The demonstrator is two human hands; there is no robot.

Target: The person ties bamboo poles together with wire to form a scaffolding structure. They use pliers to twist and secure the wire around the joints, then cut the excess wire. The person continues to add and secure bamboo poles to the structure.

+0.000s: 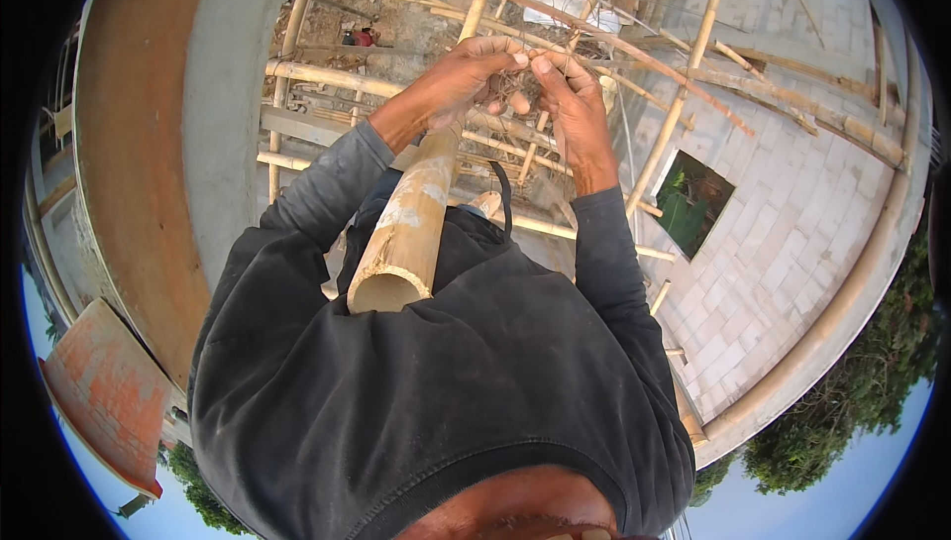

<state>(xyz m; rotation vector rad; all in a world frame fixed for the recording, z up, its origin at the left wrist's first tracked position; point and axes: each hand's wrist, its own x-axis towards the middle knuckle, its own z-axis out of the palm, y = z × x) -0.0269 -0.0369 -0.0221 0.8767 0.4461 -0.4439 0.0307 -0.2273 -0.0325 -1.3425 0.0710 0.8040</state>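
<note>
Both hands are raised in front of my chest, with thumbs and fingers pinched and the fingertips nearly meeting. My left hand (462, 76) and my right hand (575, 102) are closed on a small bundle of thin brownish wire (516, 87), whose loose strands hang between them. Its ends are too fine to follow. A thick bamboo pole (414, 205) stands between my arms, its hollow cut end close to my chest. My left wrist is over this pole and hides part of it.
Bamboo scaffolding surrounds me, with an upright pole (684, 94) to the right and a crosspiece (332, 76) to the left. A thin curved strip (634, 48) passes beyond my hands. A grey block wall (773, 272) with a square opening is on the right; rubble lies far below.
</note>
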